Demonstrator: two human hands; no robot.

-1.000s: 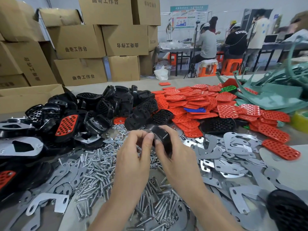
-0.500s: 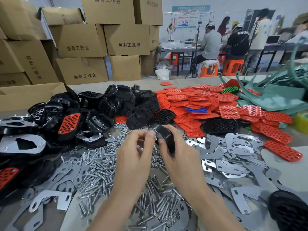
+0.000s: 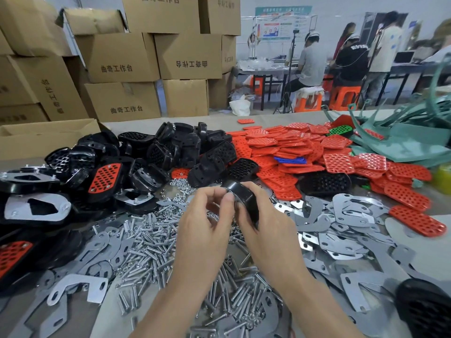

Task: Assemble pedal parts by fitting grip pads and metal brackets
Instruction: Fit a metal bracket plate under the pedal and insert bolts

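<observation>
Hand by hand: gripping a black pedal in the right hand, pinching its near rim with the curled left hand. Holding it raised above bolts strewn on the surface, beside brackets lying to the right, before red pads and black shells heaped behind.

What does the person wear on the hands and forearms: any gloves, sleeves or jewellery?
Nothing is worn. The left hand and the right hand are bare: no gloves, rings or tape. The left forearm and the right forearm are bare too, down to the picture's edge: no sleeve, watch or bracelet shows.
</observation>
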